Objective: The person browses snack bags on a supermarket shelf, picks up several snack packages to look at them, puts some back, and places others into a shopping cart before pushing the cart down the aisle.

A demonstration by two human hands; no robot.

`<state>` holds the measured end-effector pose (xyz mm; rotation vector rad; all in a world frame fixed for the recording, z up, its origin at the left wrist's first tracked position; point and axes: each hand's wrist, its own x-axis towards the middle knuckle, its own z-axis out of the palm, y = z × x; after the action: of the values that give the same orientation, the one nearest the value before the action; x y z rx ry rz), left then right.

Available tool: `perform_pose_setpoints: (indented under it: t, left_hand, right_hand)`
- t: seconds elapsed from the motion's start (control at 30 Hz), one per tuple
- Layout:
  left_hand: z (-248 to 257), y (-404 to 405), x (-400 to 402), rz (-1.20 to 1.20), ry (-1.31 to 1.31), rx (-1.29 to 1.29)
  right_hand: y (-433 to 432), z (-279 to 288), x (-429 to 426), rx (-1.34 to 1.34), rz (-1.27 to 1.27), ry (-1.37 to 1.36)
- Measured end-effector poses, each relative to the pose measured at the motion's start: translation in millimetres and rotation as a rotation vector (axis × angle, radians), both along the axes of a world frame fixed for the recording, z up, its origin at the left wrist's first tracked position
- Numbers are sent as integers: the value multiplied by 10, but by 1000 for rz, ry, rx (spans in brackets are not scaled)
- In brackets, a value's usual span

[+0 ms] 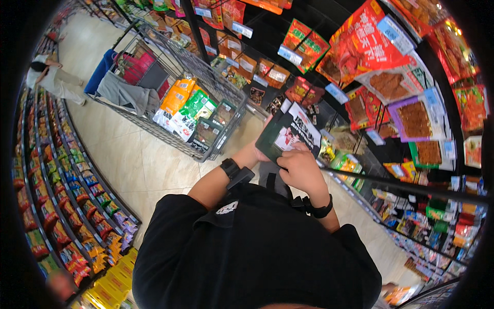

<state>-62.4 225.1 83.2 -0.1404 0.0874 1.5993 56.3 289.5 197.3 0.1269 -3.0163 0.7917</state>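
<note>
Two or more dark green and white snack packages (289, 131) are held in front of my body, their fronts printed with a picture and writing. My left hand (263, 148) grips them from the left side, most of its fingers hidden behind them. Against the lower front of the top package rests my right hand (299, 164), its fingers bent; whether it pinches the package cannot be told. A metal shopping cart (177, 148) stands at the upper left, holding orange bags (177, 96), a green and white bag (195, 108), dark packs (206, 133) and a grey cloth (127, 92).
Racks of hanging snack bags (370, 46) with price tags rise close in front and to the right. Another long snack shelf (69, 193) curves along the left across a tiled aisle (115, 154). A person (54, 77) stands far off at the upper left.
</note>
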Motion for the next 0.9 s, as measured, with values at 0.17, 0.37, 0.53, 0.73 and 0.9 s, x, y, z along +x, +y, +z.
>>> perform_pose_setpoints:
  t: [0.17, 0.37, 0.53, 0.73, 0.9]
  left_hand:
    - [455, -517, 208, -64, 113, -42]
    - [451, -815, 784, 147, 1178, 190]
    - [956, -356, 1411, -439, 613, -43]
    - [886, 209, 3068, -538, 666, 217]
    - [777, 428, 4466, -721, 720, 218]
  right_hand:
    - [-650, 54, 333, 156, -70, -38]
    - [-826, 350, 1001, 23, -146, 142]
    - [-919, 493, 1940, -1, -440, 299]
    - [-978, 635, 3616, 418, -1289, 618]
    - [-1077, 342, 5148, 142, -1903, 793]
